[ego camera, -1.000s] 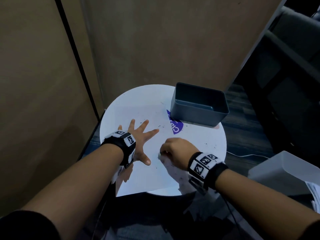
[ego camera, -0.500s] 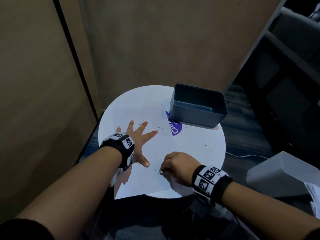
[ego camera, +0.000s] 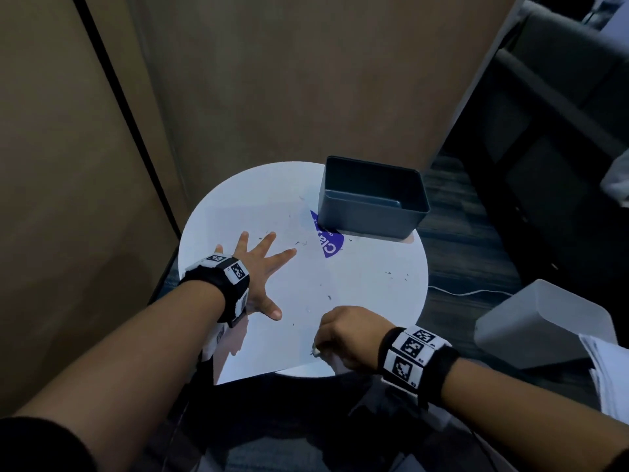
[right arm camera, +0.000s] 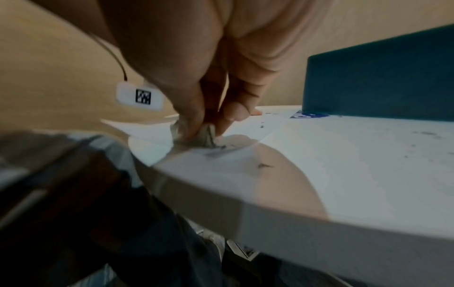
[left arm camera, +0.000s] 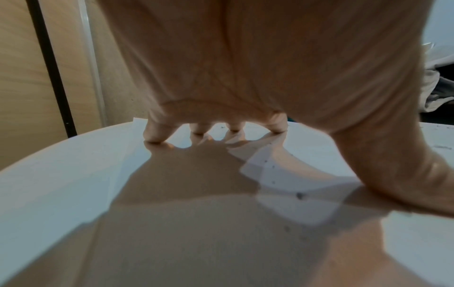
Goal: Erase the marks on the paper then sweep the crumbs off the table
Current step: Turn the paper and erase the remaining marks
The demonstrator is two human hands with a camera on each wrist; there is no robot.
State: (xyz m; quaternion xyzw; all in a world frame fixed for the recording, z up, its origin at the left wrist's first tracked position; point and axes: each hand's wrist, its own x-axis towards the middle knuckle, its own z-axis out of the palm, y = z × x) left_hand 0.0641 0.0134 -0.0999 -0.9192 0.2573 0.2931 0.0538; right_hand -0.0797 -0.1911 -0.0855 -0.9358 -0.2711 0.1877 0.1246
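A white sheet of paper [ego camera: 272, 335] lies on the round white table [ego camera: 381, 294], its near corner hanging over the edge. My left hand [ego camera: 262, 267] presses flat on the paper with fingers spread [left arm camera: 154, 134]. My right hand [ego camera: 343, 332] sits at the paper's near right edge and pinches a small greyish eraser [right arm camera: 196, 134] against the sheet; its tip shows in the head view as the eraser [ego camera: 316, 351]. Dark eraser crumbs [ego camera: 328, 297] are scattered over the paper and on the table [ego camera: 405, 275]. More crumbs [right arm camera: 222, 147] lie right by the eraser.
A dark teal open bin [ego camera: 374, 199] stands at the table's far right over a purple label [ego camera: 328, 245]. Brown partition walls close the back and left. A white box [ego camera: 544, 325] and a stack of papers sit low on the right, beyond the table's edge.
My right hand has slid toward me along the paper with the eraser, from the middle to the near right edge. The left hand has stayed pressed in place.
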